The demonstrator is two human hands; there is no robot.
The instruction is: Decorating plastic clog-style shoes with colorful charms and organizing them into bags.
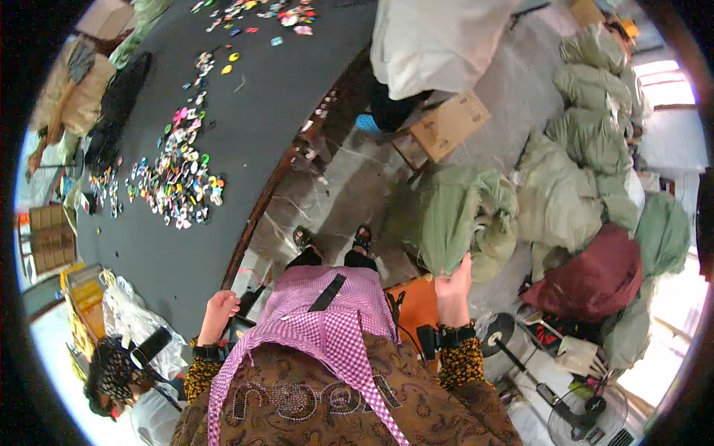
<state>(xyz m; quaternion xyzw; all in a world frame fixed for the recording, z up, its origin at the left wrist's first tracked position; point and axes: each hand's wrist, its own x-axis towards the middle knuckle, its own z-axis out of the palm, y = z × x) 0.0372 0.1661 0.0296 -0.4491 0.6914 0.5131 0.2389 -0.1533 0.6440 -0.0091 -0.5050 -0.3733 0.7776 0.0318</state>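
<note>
My right hand (pixel 454 288) is closed on the rim of a green woven sack (pixel 448 223), which stands on the floor to my right. Its mouth is gathered and folded, and what is inside is mostly hidden. On the other side, my left hand (pixel 219 314) is held by the edge of a dark grey table (pixel 160 260), fingers curled in, with nothing seen sticking out of them. Small colourful pieces (pixel 178 182) lie heaped on that table, too small to name. I wear a pink checked apron (pixel 320 305).
Full green sacks (pixel 558 193) and a maroon sack (pixel 587 275) line the right side. Ahead are a wooden stool (pixel 448 126) and a large white sack (pixel 439 44). A standing fan (pixel 587 416) is at lower right. Another person (pixel 119 379) sits at lower left.
</note>
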